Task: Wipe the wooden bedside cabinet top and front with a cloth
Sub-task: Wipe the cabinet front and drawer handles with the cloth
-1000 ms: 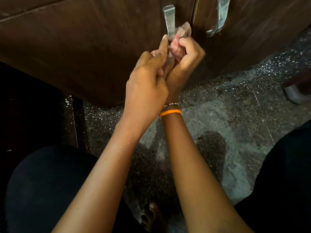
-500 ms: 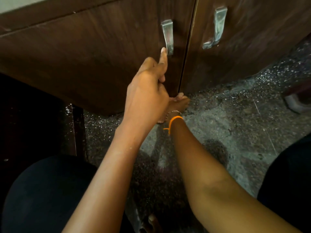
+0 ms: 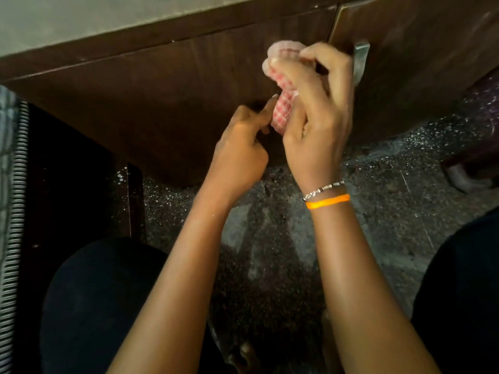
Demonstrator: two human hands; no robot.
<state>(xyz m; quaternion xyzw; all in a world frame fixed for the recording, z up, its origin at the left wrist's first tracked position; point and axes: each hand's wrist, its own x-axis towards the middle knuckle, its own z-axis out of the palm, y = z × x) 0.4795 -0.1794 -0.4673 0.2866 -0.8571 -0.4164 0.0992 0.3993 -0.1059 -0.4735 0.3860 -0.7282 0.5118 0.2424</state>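
Note:
The dark wooden cabinet front [image 3: 167,103] fills the upper part of the view, with two doors meeting at a seam near the top right. A red and white checked cloth [image 3: 282,109] is bunched against the left door near the seam. My right hand [image 3: 318,117] grips the cloth from the right, fingers curled over its upper part. My left hand [image 3: 243,147] sits just below and left, fingers curled, its index finger touching the cloth's lower end. A metal handle [image 3: 360,60] of the right door shows just past my right hand. The left door's handle is hidden.
A speckled stone floor [image 3: 391,201] runs under the cabinet. My dark-clothed knees [image 3: 94,306] are at the bottom left and right. A striped fabric edge [image 3: 10,211] lies at the far left. A pale object [image 3: 467,179] sits on the floor at the right.
My right hand has come up from the floor level to the door seam with the cloth. My left hand has dropped from the left handle to the cloth's lower end. The view has tilted upward.

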